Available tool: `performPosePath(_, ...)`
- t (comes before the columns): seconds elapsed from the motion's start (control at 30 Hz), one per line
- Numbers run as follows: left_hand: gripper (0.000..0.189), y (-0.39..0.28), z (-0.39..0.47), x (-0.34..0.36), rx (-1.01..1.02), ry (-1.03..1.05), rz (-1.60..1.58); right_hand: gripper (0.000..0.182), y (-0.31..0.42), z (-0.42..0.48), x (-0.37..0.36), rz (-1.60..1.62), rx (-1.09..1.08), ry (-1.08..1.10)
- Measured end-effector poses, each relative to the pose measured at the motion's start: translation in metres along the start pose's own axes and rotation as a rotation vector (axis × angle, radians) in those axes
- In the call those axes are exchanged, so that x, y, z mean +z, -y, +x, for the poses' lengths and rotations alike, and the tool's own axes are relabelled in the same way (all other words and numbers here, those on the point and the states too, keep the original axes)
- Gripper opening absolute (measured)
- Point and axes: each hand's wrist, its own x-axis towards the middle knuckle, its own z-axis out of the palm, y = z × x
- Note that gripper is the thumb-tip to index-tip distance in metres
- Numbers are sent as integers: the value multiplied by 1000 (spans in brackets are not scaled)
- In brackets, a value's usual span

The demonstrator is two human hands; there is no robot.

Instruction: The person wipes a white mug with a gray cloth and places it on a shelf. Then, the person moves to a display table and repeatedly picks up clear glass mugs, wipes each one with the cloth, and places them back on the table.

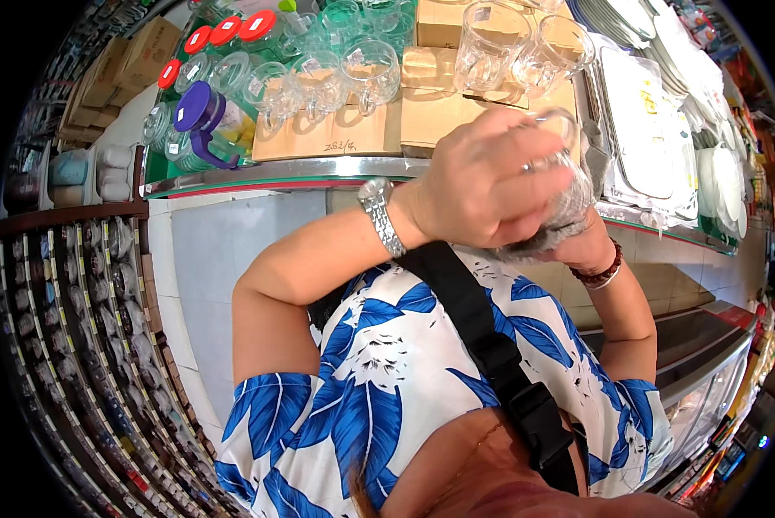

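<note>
In front of my chest, my left hand wraps its fingers around a clear glass vessel, slightly blurred. From the other side, my right hand holds a grey cloth against the glass; the left hand partly covers both. Just beyond my hands, a large clear glass cup and a second glass cup stand on cardboard boxes. Farther left, a clear glass mug is lined up with others on another cardboard box.
A metal-edged display shelf runs before me. It carries red-lidded glass jars, a purple-lidded pitcher, white trays and stacked white plates. Racks of wrapped goods line the left, below cardboard cartons.
</note>
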Motion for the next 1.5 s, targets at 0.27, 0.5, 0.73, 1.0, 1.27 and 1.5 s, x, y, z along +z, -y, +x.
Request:
performPosePath(0.27, 54, 0, 6, -5, -877, -52, -626, 46, 8, 11, 5, -790, -267, -115)
performPosePath(0.5, 36, 21, 5, -10, 24, 32, -240, 48, 13, 14, -1, 94, 8, 77)
performPosePath(0.73, 33, 0, -2, -17, 164, -13, 410, 38, 10, 5, 0, -289, -21, -256)
performPosePath(1.0, 20, -56, 3, -17, -171, 567, 446, 39, 6, -6, 8, -617, -97, -310)
performPosePath(1.27, 29, -40, 7, -39, -244, 331, 203, 37, 5, -13, 18, -702, -431, -497)
performPosePath(1.5, 27, -9, 11, -124, -1143, 186, -604, 42, 1, -37, -28, -167, -634, -795)
